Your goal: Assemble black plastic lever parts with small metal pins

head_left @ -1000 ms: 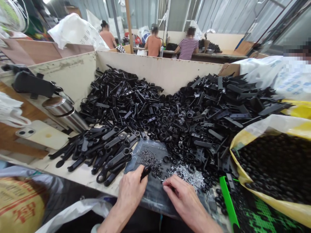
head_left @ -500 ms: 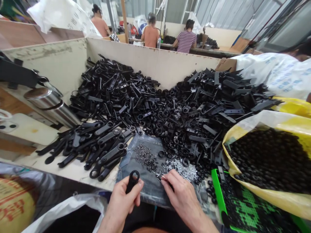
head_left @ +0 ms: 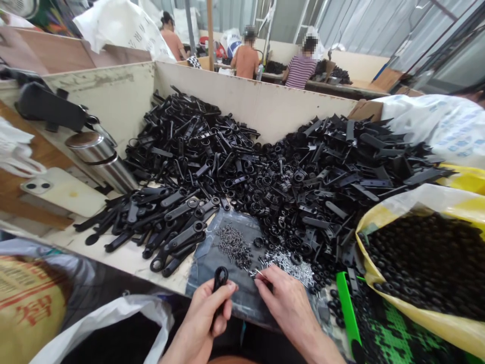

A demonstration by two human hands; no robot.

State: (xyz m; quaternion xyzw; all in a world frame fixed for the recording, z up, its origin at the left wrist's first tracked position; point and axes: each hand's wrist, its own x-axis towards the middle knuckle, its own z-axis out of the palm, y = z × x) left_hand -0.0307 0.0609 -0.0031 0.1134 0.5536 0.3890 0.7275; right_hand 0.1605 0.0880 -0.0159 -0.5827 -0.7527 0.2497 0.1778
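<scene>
A: Wooden walls [head_left: 265, 108] are enclosing a bench [head_left: 125, 258] that is carrying black plastic parts [head_left: 288, 167] heaped across the middle of the frame. What is the left hand doing?

B: At bottom centre, the left hand [head_left: 204, 316] is closing its fingers around a black lever [head_left: 220, 278], ring end pointing up, over the bench's near edge.

A: And the right?

B: The right hand [head_left: 290, 308] is pinching a silver pin [head_left: 259, 273] between thumb and forefinger, at the near edge of the pin pile [head_left: 290, 265]. Dark screws [head_left: 234, 247] are lying just left of it.
</scene>
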